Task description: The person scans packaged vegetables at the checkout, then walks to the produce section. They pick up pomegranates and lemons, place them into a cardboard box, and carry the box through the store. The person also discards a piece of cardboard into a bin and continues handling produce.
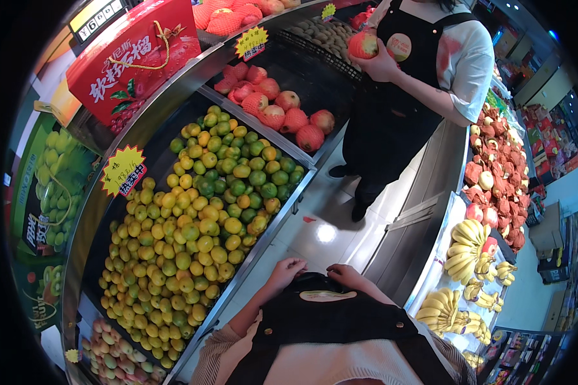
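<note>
Close in front of my black apron (pixel 332 317), my left hand (pixel 289 270) is held with its fingers curled. My right hand (pixel 344 273) hovers a short way to its right, fingers bent, partly hidden by the apron. Dark material (pixel 313 280) shows between the two hands; whether either hand grips it cannot be made out. Nearest to my left hand is a sloping bin of small yellow and green citrus fruit (pixel 188 240). Beyond it lie pomegranates (pixel 269 103) in pink foam nets. Across from me, a person in a black apron (pixel 400 110) holds a netted pomegranate (pixel 363 45).
A metal rim (pixel 250 255) edges the left stand. Small mangoes (pixel 115 353) fill its near corner. On the right stand are bananas (pixel 465 250) and red-wrapped fruit (pixel 498 178). A red gift box (pixel 135 62) stands behind the citrus. Tiled floor (pixel 298 236) runs between the stands.
</note>
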